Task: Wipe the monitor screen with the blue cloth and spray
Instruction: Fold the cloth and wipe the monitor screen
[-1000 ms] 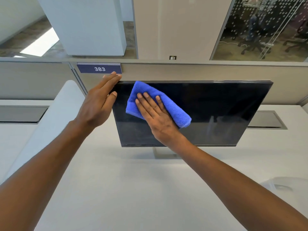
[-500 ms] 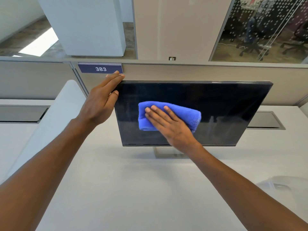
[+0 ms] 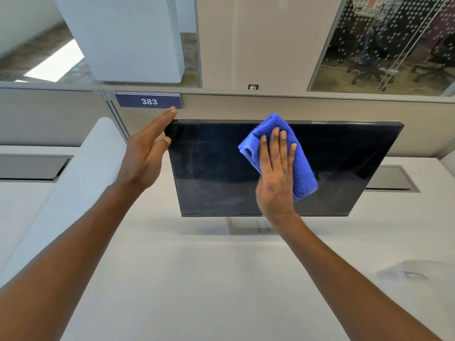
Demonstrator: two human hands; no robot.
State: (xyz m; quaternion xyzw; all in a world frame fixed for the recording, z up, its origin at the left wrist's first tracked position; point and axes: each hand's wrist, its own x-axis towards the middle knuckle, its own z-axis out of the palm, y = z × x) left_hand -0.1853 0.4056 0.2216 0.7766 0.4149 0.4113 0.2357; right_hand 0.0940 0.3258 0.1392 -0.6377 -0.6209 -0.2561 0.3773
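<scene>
A black monitor [image 3: 211,168] stands on a white desk, its dark screen facing me. My right hand [image 3: 275,175] lies flat on a folded blue cloth [image 3: 301,168] and presses it against the upper middle of the screen; the cloth's top reaches the monitor's upper edge. My left hand [image 3: 145,153] holds the monitor's upper left corner, fingers behind the edge and thumb on the front. At the desk's right edge lies a blurred, pale translucent object [image 3: 406,273] that may be the spray bottle; I cannot tell.
The white desk [image 3: 197,279] stretches in front of the monitor. A white divider panel [image 3: 81,173] slants along the left. Behind stands a grey partition with a "383" sign [image 3: 149,101]. Grey cable trays [image 3: 389,178] sit at both sides. Office chairs stand behind glass.
My right hand has swept the blue cloth from the screen's upper left down through the middle, then right and up to the top edge. My left hand has kept its hold on the corner.
</scene>
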